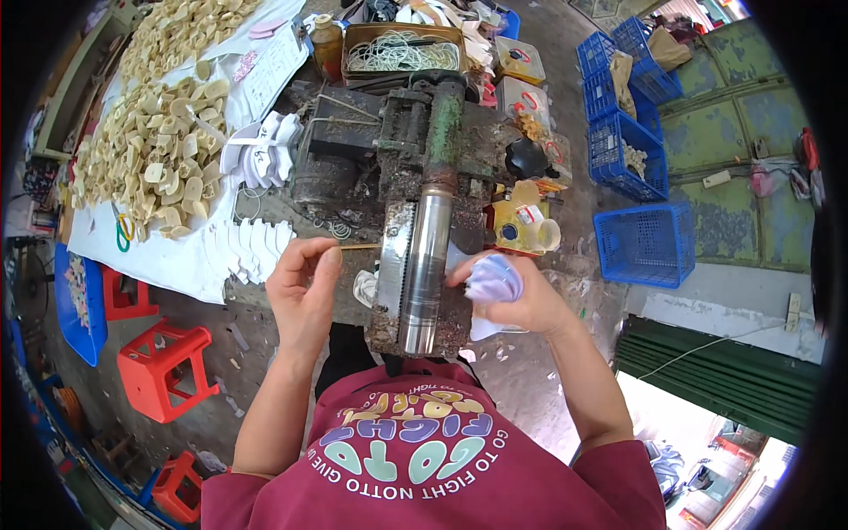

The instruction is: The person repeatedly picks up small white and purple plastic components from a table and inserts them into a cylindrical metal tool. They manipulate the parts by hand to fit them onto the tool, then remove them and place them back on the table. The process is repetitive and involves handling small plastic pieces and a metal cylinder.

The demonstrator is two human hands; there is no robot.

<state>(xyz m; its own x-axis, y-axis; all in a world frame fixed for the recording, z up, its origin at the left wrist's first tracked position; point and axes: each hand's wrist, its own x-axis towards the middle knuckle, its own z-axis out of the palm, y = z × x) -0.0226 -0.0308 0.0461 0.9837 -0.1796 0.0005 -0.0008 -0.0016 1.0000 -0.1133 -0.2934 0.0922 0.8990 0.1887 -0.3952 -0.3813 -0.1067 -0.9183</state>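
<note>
At centre frame, the left hand [303, 287] pinches a thin stick [360, 246] whose tip points at the roller [427, 256] of a grimy machine [415, 150]. The right hand [517, 296] clenches a pale folded piece [492, 281] just right of the roller. Judged from this, a steady stick and fingers kept off the toothed plate [395, 252] serve best. Cut white pieces [252, 247] crowd the desk [159, 265] at left, a yellow bottle [521, 225] stands close at right, and blue baskets [645, 243] lie beyond.
</note>
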